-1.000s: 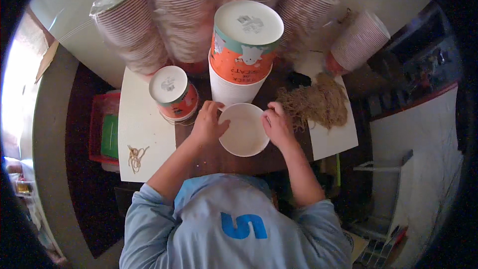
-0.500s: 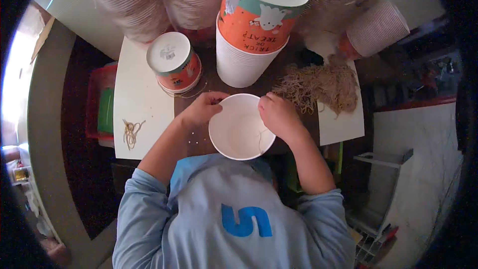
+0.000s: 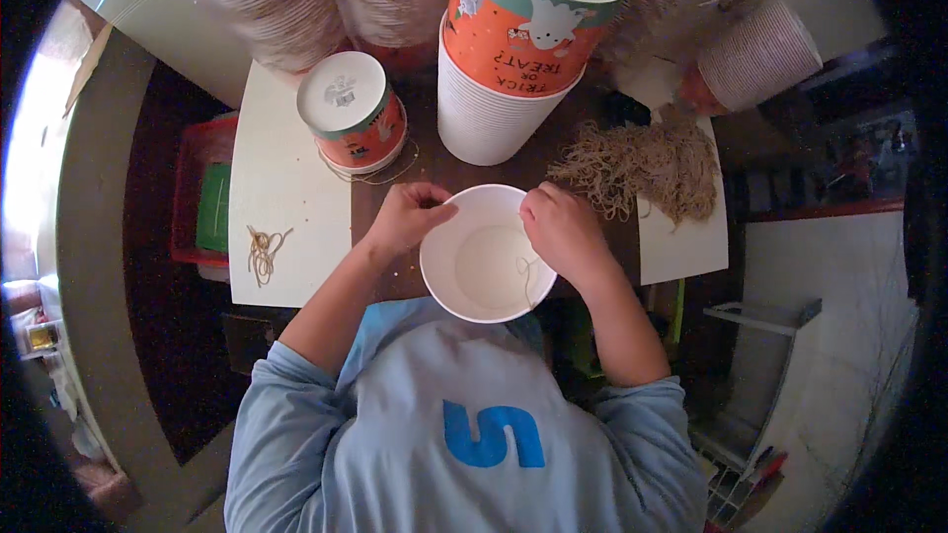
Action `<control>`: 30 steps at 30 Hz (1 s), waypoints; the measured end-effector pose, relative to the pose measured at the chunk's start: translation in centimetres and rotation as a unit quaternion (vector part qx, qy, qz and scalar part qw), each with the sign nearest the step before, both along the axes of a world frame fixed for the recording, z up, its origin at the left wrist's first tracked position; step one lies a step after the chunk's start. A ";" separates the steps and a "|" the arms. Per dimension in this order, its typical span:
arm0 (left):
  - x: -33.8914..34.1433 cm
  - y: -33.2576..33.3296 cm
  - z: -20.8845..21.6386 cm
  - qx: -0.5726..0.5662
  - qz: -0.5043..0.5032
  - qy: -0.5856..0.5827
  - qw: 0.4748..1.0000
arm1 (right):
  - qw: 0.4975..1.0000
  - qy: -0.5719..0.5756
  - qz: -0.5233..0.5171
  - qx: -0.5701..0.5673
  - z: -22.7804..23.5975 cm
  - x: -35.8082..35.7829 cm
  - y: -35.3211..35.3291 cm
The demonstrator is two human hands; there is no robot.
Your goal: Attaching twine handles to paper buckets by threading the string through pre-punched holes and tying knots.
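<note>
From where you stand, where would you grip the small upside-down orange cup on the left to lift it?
Take the small inverted orange cup around its side wall, coming from above and the near side. It stands base up, so its rim is down on the table, and the tall cup stack crowds its right.

dark table (image 3: 415, 173), red crate (image 3: 193, 188) left, bright light far left.

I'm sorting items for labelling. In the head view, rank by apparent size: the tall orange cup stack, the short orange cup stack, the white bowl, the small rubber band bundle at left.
1. Tall orange cup stack, though it rises nearest the camera.
2. White bowl.
3. Short orange cup stack.
4. Small rubber band bundle.
</note>
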State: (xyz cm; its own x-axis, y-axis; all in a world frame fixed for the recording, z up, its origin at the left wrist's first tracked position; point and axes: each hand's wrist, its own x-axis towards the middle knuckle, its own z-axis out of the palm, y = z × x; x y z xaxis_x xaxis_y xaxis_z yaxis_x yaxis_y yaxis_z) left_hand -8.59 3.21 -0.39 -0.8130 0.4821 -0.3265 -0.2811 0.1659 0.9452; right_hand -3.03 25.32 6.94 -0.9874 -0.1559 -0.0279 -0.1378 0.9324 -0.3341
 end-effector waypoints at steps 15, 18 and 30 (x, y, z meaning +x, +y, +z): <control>1.7 1.4 2.2 -0.153 0.034 0.121 0.980 | 0.997 0.059 0.016 -0.044 -1.6 0.8 0.0; 2.3 1.8 1.9 -0.197 0.059 0.151 0.967 | 0.997 0.048 0.031 -0.046 -2.3 0.7 0.0; 6.3 0.7 -0.3 -0.059 0.034 0.098 0.993 | 0.971 0.095 -0.023 -0.219 -4.3 1.3 -0.8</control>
